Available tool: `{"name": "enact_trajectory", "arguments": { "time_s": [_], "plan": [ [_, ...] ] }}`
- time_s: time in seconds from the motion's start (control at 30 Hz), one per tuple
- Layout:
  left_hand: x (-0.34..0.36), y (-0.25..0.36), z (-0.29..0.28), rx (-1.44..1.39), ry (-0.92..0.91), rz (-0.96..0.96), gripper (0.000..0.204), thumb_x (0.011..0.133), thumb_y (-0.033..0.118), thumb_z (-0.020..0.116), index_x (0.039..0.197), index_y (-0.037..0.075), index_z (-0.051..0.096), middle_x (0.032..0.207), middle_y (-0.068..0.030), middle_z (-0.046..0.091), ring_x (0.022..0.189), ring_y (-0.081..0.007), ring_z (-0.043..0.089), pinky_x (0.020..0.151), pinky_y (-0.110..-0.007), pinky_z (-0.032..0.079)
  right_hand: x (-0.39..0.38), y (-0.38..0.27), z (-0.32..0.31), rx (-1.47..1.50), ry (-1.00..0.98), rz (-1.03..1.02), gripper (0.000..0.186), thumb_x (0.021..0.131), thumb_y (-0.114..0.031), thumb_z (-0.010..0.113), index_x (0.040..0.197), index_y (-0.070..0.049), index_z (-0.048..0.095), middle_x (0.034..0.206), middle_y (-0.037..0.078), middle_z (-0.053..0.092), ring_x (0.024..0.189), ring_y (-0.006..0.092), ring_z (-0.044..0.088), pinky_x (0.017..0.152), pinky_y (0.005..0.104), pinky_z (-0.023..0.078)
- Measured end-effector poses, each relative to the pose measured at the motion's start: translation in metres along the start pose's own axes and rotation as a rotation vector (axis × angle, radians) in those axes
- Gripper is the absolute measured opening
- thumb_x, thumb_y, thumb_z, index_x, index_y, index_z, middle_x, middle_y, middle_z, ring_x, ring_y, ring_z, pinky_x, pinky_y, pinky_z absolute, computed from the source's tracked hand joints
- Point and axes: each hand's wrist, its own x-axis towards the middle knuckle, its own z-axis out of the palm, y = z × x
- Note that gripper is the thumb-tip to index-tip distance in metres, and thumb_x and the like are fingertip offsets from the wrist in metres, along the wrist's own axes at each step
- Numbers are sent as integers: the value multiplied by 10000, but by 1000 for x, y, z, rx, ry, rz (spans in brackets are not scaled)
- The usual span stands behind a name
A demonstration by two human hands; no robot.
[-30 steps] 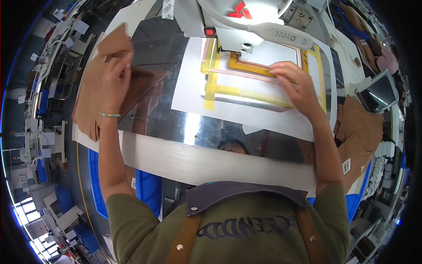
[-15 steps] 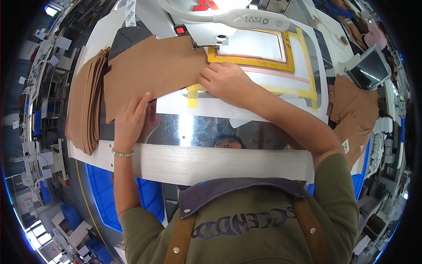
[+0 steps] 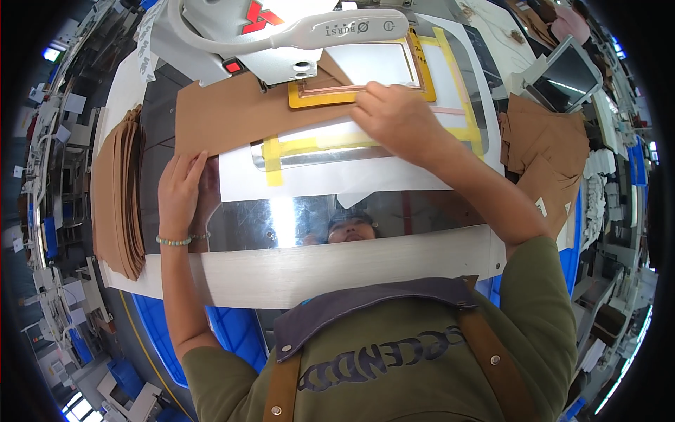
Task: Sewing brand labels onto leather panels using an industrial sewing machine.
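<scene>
A brown panel (image 3: 225, 112), fabric or paper, lies across the steel plate (image 3: 246, 218), its far end partly beneath a yellow rectangular frame (image 3: 309, 100) by the white machine head (image 3: 267, 60). My left hand (image 3: 180, 184) has its fingers together on the panel's lower left corner; the thumb is hidden. My right hand (image 3: 399, 123) is curled closed on the lower edge of the yellow frame, hiding part of it and the panel. Under the frame is a white board (image 3: 330, 172) marked with yellow tape (image 3: 273, 165).
A stack of brown panels (image 3: 116, 204) stands at the left, with more brown pieces (image 3: 541, 162) at the right below a dark screen (image 3: 562, 74). Blue bins (image 3: 232, 334) sit under the front edge. Another person in pink (image 3: 569, 24) is at the far right back.
The brown panel has come from the left stack to the machine, now reaching under the frame. My right hand moved from the panel's edge to the frame; my left stays at the panel's corner.
</scene>
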Motion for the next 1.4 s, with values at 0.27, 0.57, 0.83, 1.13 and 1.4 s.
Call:
{"name": "enact_trajectory", "arguments": {
  "time_s": [0.27,0.57,0.83,1.13,1.4],
  "plan": [
    [99,41,37,-105,-7,332,382,869,15,668,1249,18,713,1106,-103,672,1007,-276,661,877,-384,546,-88,58,-41,-206,-167,169,47,769,-54,704,795,-83,677,927,31,651,965,202,658,718,323,570],
    [91,57,48,-125,-73,217,458,945,62,657,1403,54,667,1389,-109,660,1273,-307,616,1063,-433,478,-121,41,-37,-189,-243,496,431,1047,-319,640,1378,-44,656,1508,120,592,1459,287,480,1150,454,427],
    [77,72,44,-227,-165,-42,538,1028,197,661,1549,99,571,1679,-83,466,1589,-328,336,1266,-479,291,-147,28,-26,-42,-242,637,640,1109,-520,490,1529,-45,572,1658,173,440,1583,355,311,1255,544,276],
    [77,74,47,-259,-163,-8,510,1053,204,622,1550,101,575,1696,-87,439,1587,-338,337,1274,-482,281,-147,30,-30,-87,-311,686,660,1113,-515,486,1528,-7,552,1678,151,419,1602,339,278,1284,568,231],
    [71,55,42,-198,66,-104,400,1043,155,632,1431,59,659,1537,-143,601,1415,-376,546,1184,-477,425,-141,28,-28,-40,-221,637,577,1087,-436,561,1518,-53,573,1682,148,411,1593,350,297,1255,581,267]
  ]
}}
